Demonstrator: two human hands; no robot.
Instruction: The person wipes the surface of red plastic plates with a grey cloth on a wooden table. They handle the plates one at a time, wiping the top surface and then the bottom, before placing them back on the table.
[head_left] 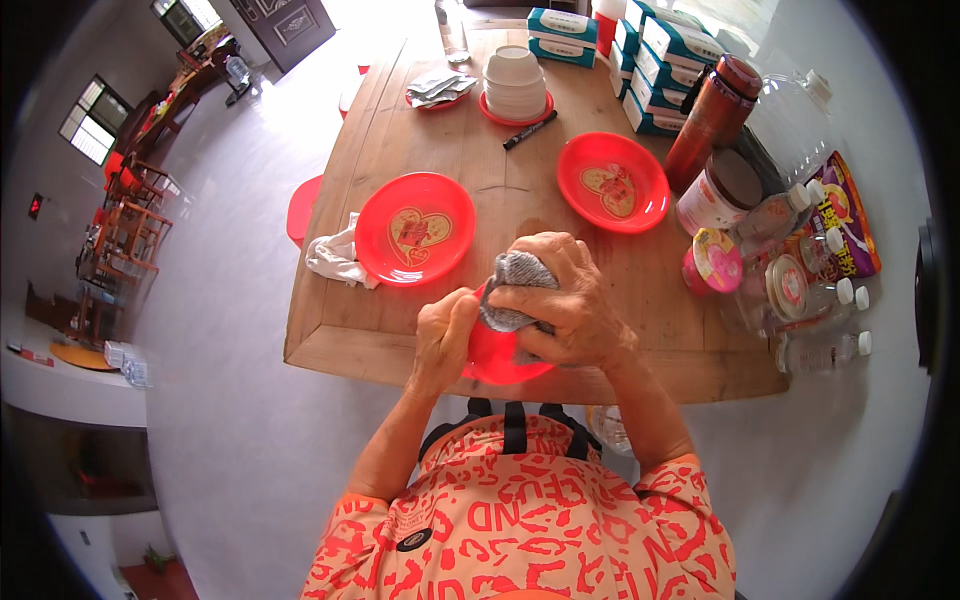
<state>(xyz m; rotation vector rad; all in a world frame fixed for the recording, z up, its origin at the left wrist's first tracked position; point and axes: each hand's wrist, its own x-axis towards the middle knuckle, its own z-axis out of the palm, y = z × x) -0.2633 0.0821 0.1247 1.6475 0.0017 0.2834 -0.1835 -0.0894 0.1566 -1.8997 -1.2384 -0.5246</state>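
Note:
At the table's near edge, a red plastic plate (505,366) is held up in front of me, partly hidden by both hands. My left hand (442,338) grips its left rim, thumb on top. A bunched grey cloth (515,290) is in my right hand (568,305), pressed against the plate's upper part. Beyond my hands lie two more red plates with gold heart-like prints, the left plate (415,228) and the right plate (612,182). A white cloth (340,256) lies crumpled against the left plate's edge.
On the wooden table (480,215) stand stacked white bowls (515,85), a black marker (530,130), a dish of sachets (440,88) and a glass bottle (452,32). Along the right are tissue boxes (680,70), an orange-brown thermos (712,120), a pink-lidded cup (714,262) and several clear bottles (825,350).

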